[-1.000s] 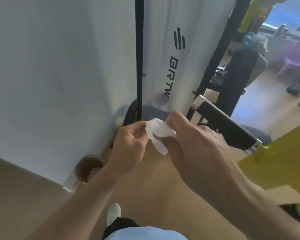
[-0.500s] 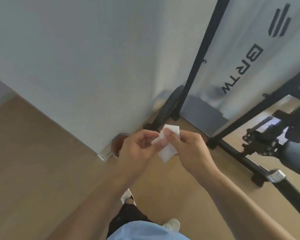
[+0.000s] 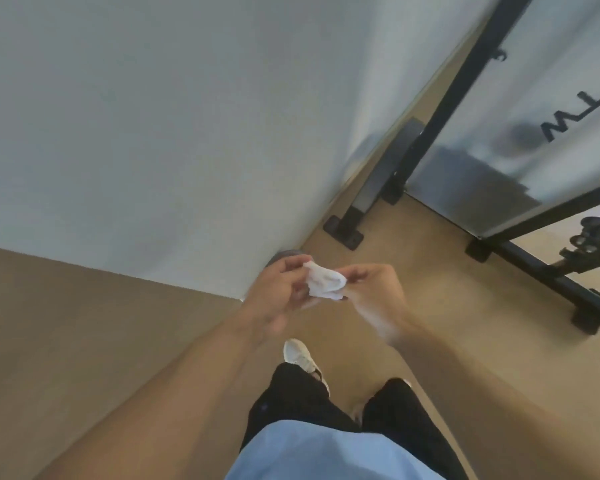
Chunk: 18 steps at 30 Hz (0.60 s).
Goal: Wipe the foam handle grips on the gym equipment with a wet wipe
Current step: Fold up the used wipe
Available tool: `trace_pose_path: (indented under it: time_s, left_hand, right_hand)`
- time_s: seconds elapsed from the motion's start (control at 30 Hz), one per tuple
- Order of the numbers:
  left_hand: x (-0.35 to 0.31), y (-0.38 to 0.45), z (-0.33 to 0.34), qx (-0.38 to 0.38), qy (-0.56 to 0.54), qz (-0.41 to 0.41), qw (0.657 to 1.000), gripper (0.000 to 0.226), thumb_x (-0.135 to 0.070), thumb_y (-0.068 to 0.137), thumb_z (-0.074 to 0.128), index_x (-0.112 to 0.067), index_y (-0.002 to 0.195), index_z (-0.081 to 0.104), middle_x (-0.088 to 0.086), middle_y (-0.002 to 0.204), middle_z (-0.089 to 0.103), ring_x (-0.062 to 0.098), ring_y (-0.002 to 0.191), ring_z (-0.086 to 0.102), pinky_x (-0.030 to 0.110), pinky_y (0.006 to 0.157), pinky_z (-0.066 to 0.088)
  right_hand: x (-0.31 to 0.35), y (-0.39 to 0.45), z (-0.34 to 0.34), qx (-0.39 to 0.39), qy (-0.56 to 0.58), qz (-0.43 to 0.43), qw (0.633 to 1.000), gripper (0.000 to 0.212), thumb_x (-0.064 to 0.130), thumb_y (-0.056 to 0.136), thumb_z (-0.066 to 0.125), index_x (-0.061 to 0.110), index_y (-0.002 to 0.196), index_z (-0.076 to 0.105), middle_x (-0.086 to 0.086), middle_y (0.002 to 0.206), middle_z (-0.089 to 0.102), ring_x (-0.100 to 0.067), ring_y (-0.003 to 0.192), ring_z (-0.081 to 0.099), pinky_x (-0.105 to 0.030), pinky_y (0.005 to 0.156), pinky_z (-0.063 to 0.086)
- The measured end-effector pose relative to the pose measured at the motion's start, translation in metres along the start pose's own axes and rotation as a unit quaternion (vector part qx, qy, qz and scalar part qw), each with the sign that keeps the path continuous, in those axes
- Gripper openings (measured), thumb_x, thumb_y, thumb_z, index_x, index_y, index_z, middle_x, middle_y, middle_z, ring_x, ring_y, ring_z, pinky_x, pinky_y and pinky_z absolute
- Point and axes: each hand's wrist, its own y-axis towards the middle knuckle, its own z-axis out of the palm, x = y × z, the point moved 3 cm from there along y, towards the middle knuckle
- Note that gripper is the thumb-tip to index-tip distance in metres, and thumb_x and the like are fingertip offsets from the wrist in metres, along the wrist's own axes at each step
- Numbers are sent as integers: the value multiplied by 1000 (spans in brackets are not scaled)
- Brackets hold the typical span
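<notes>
A crumpled white wet wipe [image 3: 324,280] is held between both hands in front of my body, above the floor. My left hand [image 3: 279,292] pinches its left side and my right hand [image 3: 373,291] pinches its right side. No foam handle grip shows in this view. The gym equipment appears as a black frame [image 3: 444,109] with a frosted white panel [image 3: 548,98] at the upper right, well beyond my hands.
A white wall [image 3: 153,116] fills the left and top. The tan floor [image 3: 413,258] carries the frame's black feet [image 3: 347,233] and a low base bar [image 3: 548,275] on the right. A dark round object [image 3: 284,254] peeks out behind my left hand. My shoes and legs are below.
The view has tilted down and left, so the black handle seen a second ago is out of frame. Both hands stay together on the wipe, which looks more crumpled now.
</notes>
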Motion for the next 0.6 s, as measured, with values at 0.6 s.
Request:
trace_pose_path:
  time_s: [0.6]
  left_hand:
    - [147, 270, -64, -138, 39, -34, 989, 24, 1, 96, 59, 4, 119, 63, 21, 107, 71, 18, 80, 72, 20, 68, 61]
  right_hand:
    - [-232, 250, 74, 4, 99, 196, 976, 11, 10, 83, 79, 12, 93, 76, -9, 87, 77, -17, 69, 73, -24, 65, 61]
